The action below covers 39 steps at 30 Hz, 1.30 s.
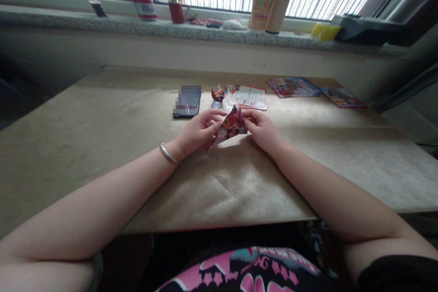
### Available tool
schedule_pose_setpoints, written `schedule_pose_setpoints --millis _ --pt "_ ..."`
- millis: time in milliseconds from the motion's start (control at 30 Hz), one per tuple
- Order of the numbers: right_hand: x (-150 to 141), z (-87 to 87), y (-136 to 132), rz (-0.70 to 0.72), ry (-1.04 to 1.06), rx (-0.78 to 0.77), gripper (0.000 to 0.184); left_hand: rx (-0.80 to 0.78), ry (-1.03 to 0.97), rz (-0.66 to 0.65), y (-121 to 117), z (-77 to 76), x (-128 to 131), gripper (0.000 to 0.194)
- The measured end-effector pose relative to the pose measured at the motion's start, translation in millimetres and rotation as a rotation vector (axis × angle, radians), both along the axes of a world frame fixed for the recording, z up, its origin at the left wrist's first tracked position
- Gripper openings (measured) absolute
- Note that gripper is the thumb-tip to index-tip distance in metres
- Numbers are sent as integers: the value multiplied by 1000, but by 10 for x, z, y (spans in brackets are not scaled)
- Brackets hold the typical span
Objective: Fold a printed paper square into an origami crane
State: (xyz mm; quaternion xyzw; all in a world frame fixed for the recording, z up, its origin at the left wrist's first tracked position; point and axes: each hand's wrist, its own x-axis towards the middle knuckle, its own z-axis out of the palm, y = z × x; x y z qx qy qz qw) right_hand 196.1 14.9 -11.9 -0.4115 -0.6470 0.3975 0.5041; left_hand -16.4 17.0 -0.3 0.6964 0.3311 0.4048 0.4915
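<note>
Between my hands is a piece of folded, printed paper [231, 127], mostly red with dark patches, its points sticking up. My left hand [200, 127] pinches its left side between thumb and fingers. On the opposite side, my right hand [262, 127] grips its upper right edge. The folded paper is just above the table, with a pale underside showing along its lower edge. Just beyond it sits a smaller folded red-and-yellow paper piece [218, 93]. A stack of printed sheets [248, 96] with red borders lies beside that piece. Some of my fingertips are hidden behind the paper.
A dark phone [188, 101] lies left of the small piece. Colourful printed sheets [294, 87] and another printed pile [343, 96] lie at the table's back right. The windowsill holds a red-and-white can [143, 2], a red container [176, 10], a patterned cup [263, 7] and a yellow object [325, 32].
</note>
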Motion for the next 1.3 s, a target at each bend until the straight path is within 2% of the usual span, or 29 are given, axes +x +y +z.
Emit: schedule_pose_setpoints --millis 200,433,533,633,733,867,1000,1133,1300 --pt "-38 -31 -9 34 -13 -20 20 27 -99 -77 36 -42 11 51" --pt "-41 -12 -30 84 16 -43 26 -81 -120 -131 -2 -16 24 53" --pt "-36 -21 -20 54 15 -88 31 -97 -139 -125 -2 -13 42 46" --pt "-34 -20 -11 19 13 -72 29 -87 -111 -60 7 -22 54 37" --pt "-30 11 -24 -90 -26 18 27 -13 -48 89 11 -24 52 30" --pt "-13 65 -79 -228 -155 215 32 136 97 265 18 -19 31 20" --pt "7 112 -138 -179 -309 386 46 197 164 364 33 -12 11 17" --pt "22 137 -152 -93 -499 584 51 168 145 382 59 -6 0 15" --pt "40 121 -137 -16 -619 642 51 157 156 384 103 -18 -25 14"
